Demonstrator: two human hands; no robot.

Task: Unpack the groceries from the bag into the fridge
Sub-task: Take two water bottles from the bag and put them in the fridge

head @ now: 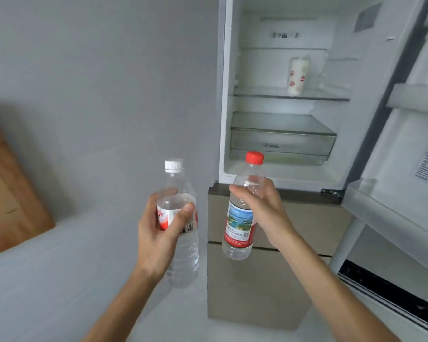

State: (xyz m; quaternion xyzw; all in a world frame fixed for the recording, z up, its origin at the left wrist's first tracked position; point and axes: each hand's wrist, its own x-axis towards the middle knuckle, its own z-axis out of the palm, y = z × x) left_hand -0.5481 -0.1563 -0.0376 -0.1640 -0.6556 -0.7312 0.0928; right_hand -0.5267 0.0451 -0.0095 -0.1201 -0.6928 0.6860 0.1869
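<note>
Nearest the camera, two bare forearms reach forward, each hand carrying a water bottle in the air. The left hand (158,228) wraps its fingers and thumb round the label of the white-capped bottle (183,257). That bottle's long axis runs close to vertical, cap up, with the top leaning slightly left. It hangs over the pale floor, just left of the fridge's beige lower drawers (257,287).

The right hand (267,213) grips the red-capped bottle (240,225) by its shoulder, fingers curled over the clear part above the label. This bottle also points cap up, but it tilts so that the cap leans right and away, toward the open compartment. Its base hangs in front of the seam between the lower drawers. The two bottles are near each other but apart.

Beyond them the fridge (226,95) stands with its door (405,149) swung open to the right. A clear drawer (282,141) sits low inside. Above it, on a glass shelf (262,95), stands a white container with red marks (297,76), upright; it is blurred, perhaps a carton. A wooden board (8,193) leans against the wall at far left.
</note>
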